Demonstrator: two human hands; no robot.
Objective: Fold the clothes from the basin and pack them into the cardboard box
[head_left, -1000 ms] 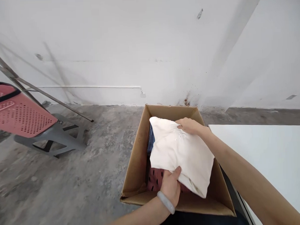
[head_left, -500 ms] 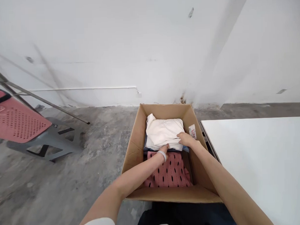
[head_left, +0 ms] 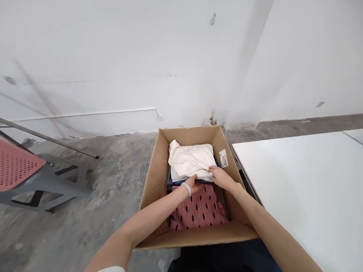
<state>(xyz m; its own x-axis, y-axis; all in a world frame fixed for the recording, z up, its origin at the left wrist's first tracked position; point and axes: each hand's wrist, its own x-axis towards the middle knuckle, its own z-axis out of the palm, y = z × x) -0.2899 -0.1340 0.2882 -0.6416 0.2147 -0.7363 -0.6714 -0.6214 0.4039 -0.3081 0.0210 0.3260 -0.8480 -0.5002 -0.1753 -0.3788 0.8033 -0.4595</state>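
Note:
An open cardboard box (head_left: pixel 151 182) holds folded clothes. White folded cloth (head_left: pixel 191 157) lies at the far end, over dark blue cloth (head_left: pixel 170 178). Nearer to me is pink cloth with dark slits (head_left: pixel 198 208). My left hand (head_left: pixel 193 184), with a pale band at the wrist, is at the white cloth's near edge, fingers partly spread above the pink cloth. My right hand (head_left: pixel 219 176) has its fingertips on the white cloth's near right corner, the fingers closed on its edge.
A white table (head_left: pixel 308 179) stands right of the box. On the left are a pink and grey plastic chair (head_left: pixel 16 165) and a thin metal pole (head_left: pixel 50 138). Behind the box rises a white wall (head_left: pixel 107 55).
The view has turned slightly right, so box and chair appear further left. My left hand's fingers have opened out a little; my right hand remains at the white cloth's corner.

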